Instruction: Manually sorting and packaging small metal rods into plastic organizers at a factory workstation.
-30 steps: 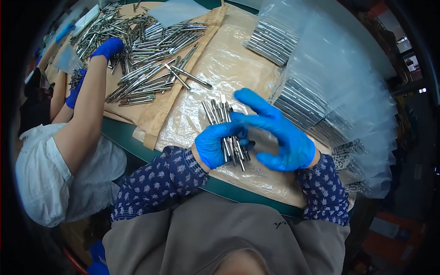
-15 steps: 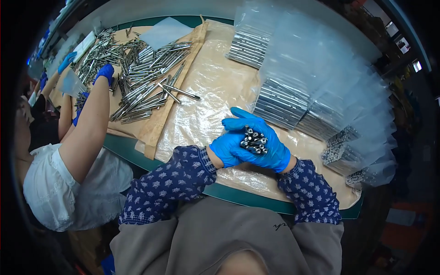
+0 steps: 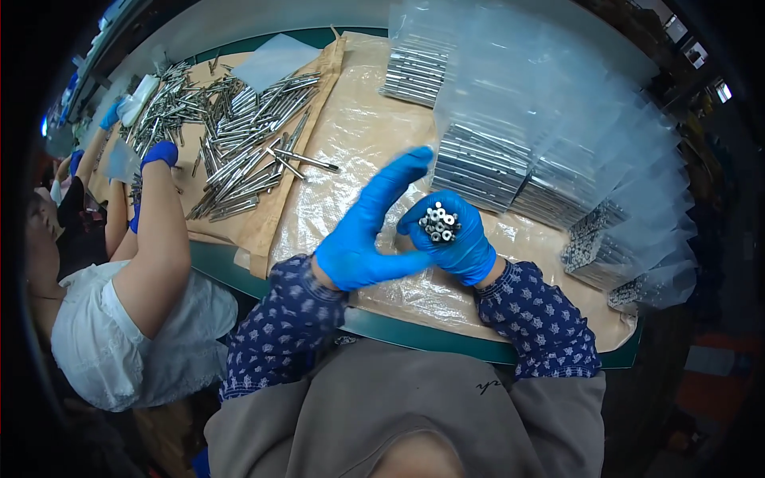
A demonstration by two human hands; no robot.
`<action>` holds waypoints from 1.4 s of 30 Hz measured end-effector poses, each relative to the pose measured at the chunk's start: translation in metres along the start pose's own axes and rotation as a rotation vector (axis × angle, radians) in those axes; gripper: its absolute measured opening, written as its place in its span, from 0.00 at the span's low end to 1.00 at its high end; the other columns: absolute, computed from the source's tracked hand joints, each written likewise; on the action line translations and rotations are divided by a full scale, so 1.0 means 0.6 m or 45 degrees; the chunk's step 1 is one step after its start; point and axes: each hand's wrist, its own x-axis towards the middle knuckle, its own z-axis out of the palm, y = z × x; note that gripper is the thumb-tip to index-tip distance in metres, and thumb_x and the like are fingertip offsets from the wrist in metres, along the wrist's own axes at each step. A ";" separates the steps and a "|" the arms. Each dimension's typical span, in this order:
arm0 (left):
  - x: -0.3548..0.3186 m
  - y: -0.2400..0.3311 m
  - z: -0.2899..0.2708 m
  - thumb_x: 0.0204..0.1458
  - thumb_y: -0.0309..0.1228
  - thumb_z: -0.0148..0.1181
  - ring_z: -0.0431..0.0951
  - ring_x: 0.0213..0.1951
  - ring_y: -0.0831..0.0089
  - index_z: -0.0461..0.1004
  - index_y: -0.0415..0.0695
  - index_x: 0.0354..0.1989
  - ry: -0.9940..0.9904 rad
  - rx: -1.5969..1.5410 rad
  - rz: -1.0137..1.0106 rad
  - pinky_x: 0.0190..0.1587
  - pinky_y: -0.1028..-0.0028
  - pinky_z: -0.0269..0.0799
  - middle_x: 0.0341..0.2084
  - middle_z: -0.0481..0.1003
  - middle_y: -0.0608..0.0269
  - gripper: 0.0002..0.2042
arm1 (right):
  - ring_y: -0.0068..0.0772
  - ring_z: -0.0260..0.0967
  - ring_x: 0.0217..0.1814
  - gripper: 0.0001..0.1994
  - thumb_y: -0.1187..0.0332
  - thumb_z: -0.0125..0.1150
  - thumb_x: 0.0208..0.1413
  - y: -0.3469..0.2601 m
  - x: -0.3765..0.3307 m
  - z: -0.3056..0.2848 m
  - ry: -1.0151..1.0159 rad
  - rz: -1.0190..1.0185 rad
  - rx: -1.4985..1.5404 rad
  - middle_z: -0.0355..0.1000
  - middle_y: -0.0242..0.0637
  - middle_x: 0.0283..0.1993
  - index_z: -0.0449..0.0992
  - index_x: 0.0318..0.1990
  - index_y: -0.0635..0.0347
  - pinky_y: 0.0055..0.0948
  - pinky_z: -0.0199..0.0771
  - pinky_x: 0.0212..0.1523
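Observation:
My right hand, in a blue glove, is wrapped round a bundle of thin metal rods. The rods' round ends, several with a hole in the middle, point up toward me. Just left of the bundle, my left hand is open, its thumb and fingers spread wide with nothing between them. It is gloved in blue too and slightly blurred. Both hands are above the plastic-covered brown paper on the table. How far the rods reach below my right hand is hidden.
Clear plastic bags packed with metal rods stand in a row along the right side. A heap of loose rods lies at the left beyond a folded paper edge, under a translucent sheet. Co-workers' gloved hands are at the far left.
My left hand has come away from the bundle, moved left and opened. My right hand keeps hold of the rods. The nearest co-worker's arm has shifted slightly left.

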 end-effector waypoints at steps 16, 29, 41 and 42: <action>0.045 -0.051 0.064 0.40 0.23 0.57 0.74 0.34 0.60 0.74 0.43 0.35 0.354 0.383 0.321 0.39 0.68 0.71 0.31 0.74 0.56 0.11 | 0.33 0.65 0.41 0.13 0.73 0.64 0.39 0.037 0.003 0.019 0.235 -0.171 -0.208 0.67 0.33 0.38 0.70 0.36 0.60 0.27 0.68 0.41; 0.054 -0.047 0.031 0.46 0.32 0.60 0.75 0.37 0.60 0.74 0.44 0.43 0.122 0.417 0.224 0.41 0.68 0.71 0.33 0.74 0.56 0.15 | 0.30 0.62 0.53 0.30 0.67 0.66 0.43 0.117 0.005 -0.026 -0.339 -0.446 -1.057 0.63 0.40 0.52 0.61 0.55 0.59 0.29 0.66 0.51; 0.120 -0.201 -0.450 0.51 0.35 0.55 0.60 0.58 0.50 0.60 0.42 0.57 0.568 1.636 -0.203 0.60 0.63 0.57 0.56 0.60 0.43 0.25 | 0.23 0.71 0.32 0.05 0.76 0.64 0.46 0.005 0.026 0.007 -0.133 0.489 0.174 0.74 0.36 0.29 0.75 0.30 0.64 0.23 0.72 0.37; 0.115 -0.215 -0.481 0.50 0.37 0.55 0.59 0.59 0.51 0.58 0.42 0.58 0.552 1.735 -0.389 0.61 0.63 0.56 0.57 0.58 0.41 0.27 | 0.24 0.71 0.32 0.04 0.76 0.64 0.46 0.011 0.028 0.005 -0.165 0.464 0.178 0.74 0.36 0.30 0.75 0.30 0.64 0.23 0.72 0.37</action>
